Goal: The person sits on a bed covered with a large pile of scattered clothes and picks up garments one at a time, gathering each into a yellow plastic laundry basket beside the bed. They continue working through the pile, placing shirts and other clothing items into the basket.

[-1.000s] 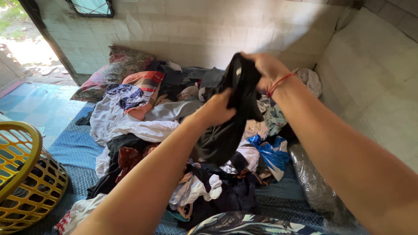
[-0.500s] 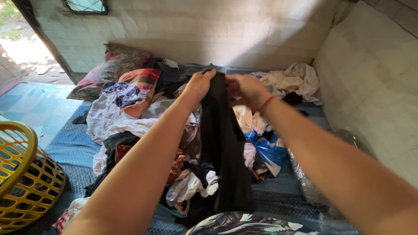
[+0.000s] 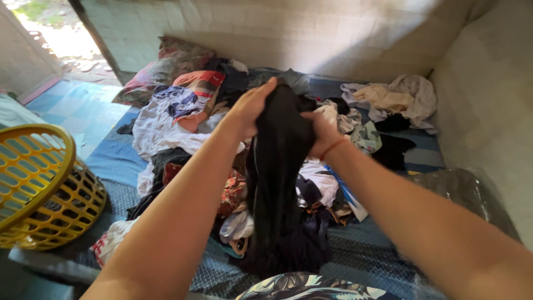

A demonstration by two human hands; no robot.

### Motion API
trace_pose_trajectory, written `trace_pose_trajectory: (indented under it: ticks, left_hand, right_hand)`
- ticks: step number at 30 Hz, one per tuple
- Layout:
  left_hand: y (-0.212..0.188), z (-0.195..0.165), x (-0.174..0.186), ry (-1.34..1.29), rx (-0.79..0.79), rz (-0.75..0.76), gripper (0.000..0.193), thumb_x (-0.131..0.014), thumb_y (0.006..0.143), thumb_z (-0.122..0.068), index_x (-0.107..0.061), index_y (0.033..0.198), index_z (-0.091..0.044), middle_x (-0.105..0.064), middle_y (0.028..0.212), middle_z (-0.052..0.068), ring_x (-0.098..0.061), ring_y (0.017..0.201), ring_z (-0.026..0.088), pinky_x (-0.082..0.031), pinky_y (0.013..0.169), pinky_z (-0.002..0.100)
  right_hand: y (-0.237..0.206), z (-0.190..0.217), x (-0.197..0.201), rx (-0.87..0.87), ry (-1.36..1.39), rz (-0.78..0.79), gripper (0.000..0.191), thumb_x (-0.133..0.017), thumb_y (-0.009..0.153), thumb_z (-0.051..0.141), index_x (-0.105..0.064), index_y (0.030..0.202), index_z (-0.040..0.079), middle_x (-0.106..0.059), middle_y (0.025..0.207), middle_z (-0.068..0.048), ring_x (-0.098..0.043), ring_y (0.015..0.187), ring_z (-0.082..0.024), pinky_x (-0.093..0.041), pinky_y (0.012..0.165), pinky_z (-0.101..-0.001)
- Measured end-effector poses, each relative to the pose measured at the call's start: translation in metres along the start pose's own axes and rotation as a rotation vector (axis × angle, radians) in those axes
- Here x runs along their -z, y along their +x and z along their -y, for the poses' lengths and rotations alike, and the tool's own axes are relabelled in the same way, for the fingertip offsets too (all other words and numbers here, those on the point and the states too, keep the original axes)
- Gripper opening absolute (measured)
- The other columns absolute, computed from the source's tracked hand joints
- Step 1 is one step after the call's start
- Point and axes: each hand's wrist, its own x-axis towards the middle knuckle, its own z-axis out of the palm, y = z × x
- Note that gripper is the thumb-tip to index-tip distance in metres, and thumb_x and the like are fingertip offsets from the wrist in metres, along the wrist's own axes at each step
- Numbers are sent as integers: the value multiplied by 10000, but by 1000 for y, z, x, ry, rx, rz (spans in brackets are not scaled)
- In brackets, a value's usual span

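Seen from above, two bare arms reach forward over a bed spread with a blue patterned sheet (image 3: 383, 250); the left hand (image 3: 250, 111) and the right hand (image 3: 321, 133) are both closed on a black garment (image 3: 277, 166), held up between them above the bed; the left hand's fingers curl over the garment's top edge, and the right hand grips its side, a thin orange band (image 3: 333, 147) around that wrist; the dark cloth hangs down in long folds, its lower end reaching a heap of mixed clothes (image 3: 183, 122) scattered across the sheet; a patterned pillow (image 3: 166, 66) lies at the far left corner against a pale brick wall (image 3: 333, 33); a yellow plastic laundry basket (image 3: 39, 183) sits tilted off the bed's left side, near a blue tiled floor (image 3: 78, 111).
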Motion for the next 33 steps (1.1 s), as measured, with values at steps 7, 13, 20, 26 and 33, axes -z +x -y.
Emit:
trace_pose_trajectory:
  ticks: [7,13,20,26,33]
  left_hand:
    - [-42,-19,92,-13,-175,-463,222,-742,910,-175,-715,1029,10,-731,932,107,-726,753,235,-618,721,405]
    - [-42,-12,139,79,-256,-471,350,-793,792,-199,-728,1039,40,-759,913,138,-759,722,232,-641,646,359]
    - [-48,19,133,1069,100,-543,1220,-1012,456,-368,-372,1448,-63,-696,1058,202,-732,912,360,-609,595,442]
    - [-39,52,160,999,-80,-302,696,-755,797,-456,-587,1353,-73,-733,1105,195,-738,887,383,-617,649,525]
    - [-42,-7,250,179,142,-348,285,-571,977,-243,-618,1189,-58,-685,875,193,-686,769,456,-551,591,726]
  right_hand:
    - [0,87,9,188,-227,-257,101,-747,954,143,-676,1023,121,-636,969,-37,-623,894,-186,-463,647,-309]
    - [-14,85,-67,456,-744,-302,284,-636,908,33,-774,1141,121,-637,1041,-34,-624,952,-175,-603,693,-306]
    - [-40,20,-197,486,-1015,107,292,-612,925,46,-749,1179,93,-700,1215,-26,-644,1086,-135,-596,823,-427]
    - [-3,5,-258,532,-862,324,319,-666,946,104,-728,1255,52,-724,1076,-76,-717,989,-189,-599,902,-432]
    - [71,9,-189,568,-977,-216,350,-679,921,147,-707,1248,27,-725,1099,-65,-708,923,-184,-630,767,-431]
